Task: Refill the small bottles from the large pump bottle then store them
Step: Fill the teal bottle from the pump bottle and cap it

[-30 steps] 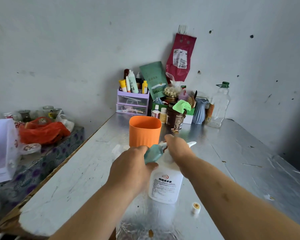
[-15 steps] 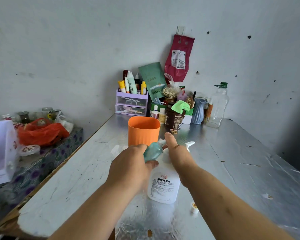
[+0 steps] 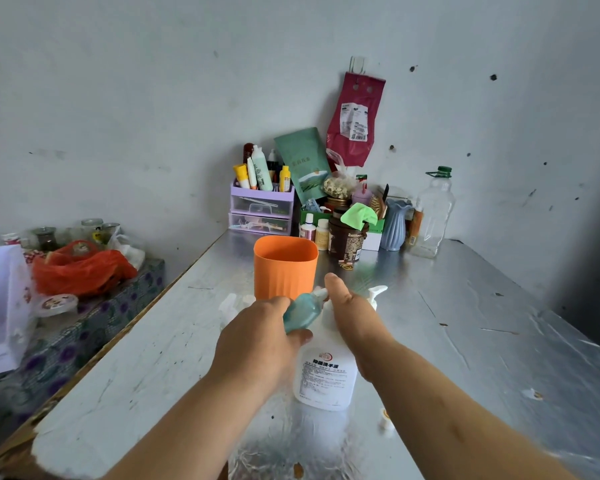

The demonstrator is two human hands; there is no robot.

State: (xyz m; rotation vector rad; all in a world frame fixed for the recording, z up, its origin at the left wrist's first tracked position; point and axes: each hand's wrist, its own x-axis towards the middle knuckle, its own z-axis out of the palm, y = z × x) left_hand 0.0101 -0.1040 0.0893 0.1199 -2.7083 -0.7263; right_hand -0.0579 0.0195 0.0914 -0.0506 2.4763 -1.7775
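Now the small teal bottle (image 3: 300, 311) is lying tilted in the left grip (image 3: 257, 337), which is wrapping its body. Its neck is pointing up and right toward the pump head of the large pump bottle (image 3: 326, 375), which is standing near the front edge of the worktop (image 3: 465, 341). The right grip (image 3: 352, 313) is resting on that pump, fingers hidden.

I hold a small translucent teal plastic bottle (image 3: 300, 311). The large white plastic pump bottle (image 3: 326, 374) carries a label with dark print under a red mark. The ribbed orange plastic cup (image 3: 284, 268) is a single flat shade. The foil-covered surface (image 3: 465, 323) is silvery grey, flecked with dark specks. Behind it I see a lilac plastic drawer organiser (image 3: 261, 209), a dark green pouch (image 3: 305, 164), a maroon hanging bag (image 3: 354, 123), a pale blue fluted vase (image 3: 395, 225) and a bright green cloth (image 3: 359, 216).
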